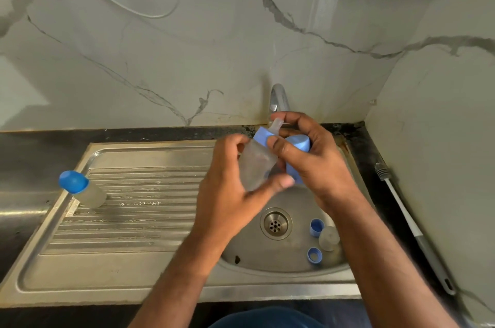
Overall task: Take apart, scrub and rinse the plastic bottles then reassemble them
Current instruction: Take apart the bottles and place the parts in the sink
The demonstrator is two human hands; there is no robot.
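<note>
Bottle (258, 167) of clear plastic is held tilted above the sink bowl (284, 263), its neck pointing up and away toward the tap (278, 97). The left hand (227, 193) is wrapped round the bottle's body, thumb across the near side and fingers curled behind it. A light blue collar (262, 136) sits on the neck, with a clear teat (277, 124) sticking out of it. The right hand (316, 159) pinches at the collar and teat with thumb and forefinger, while its other fingers curl round a blue cap (298, 142) tucked against the palm.

In the bowl, right of the drain (276, 223), lie two small blue rings (317, 227) (314, 255) and, between them, a clear plastic piece (329, 238) that touches the farther ring. A second bottle (85, 191) with a darker blue cap (72, 181) lies on its side at the far left corner of the ribbed draining board (128, 220). A long bottle brush (407, 220) with a white and grey handle rests on the dark counter to the right of the sink, along the wall. A thin white cable (150, 12) loops across the marbled wall behind.
</note>
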